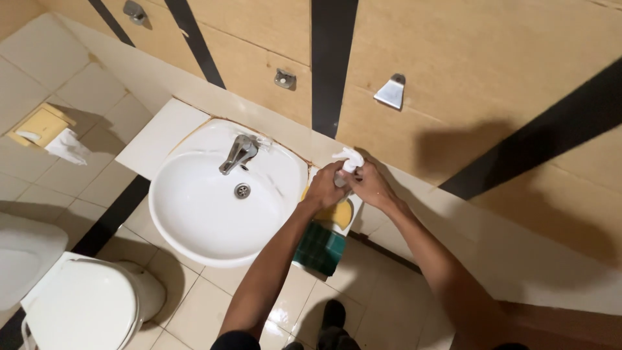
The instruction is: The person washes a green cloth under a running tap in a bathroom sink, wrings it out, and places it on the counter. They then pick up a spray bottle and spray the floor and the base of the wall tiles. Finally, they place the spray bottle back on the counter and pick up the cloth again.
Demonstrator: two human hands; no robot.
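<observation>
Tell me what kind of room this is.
A bathroom, most likely a small tiled one: a white sink with a metal tap, a toilet at lower left, and a tissue holder on the wall.

Both my left hand (324, 186) and right hand (370, 186) are bunched around a white tissue (348, 159) just right of the white sink (194, 214), above a yellow sponge (338, 214).

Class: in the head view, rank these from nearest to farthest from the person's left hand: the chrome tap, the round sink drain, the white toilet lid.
From the left hand:
1. Round sink drain, in the basin, to its left.
2. Chrome tap, at the basin's back; nearly level with the drain, hard to separate.
3. White toilet lid, far lower left.
</observation>
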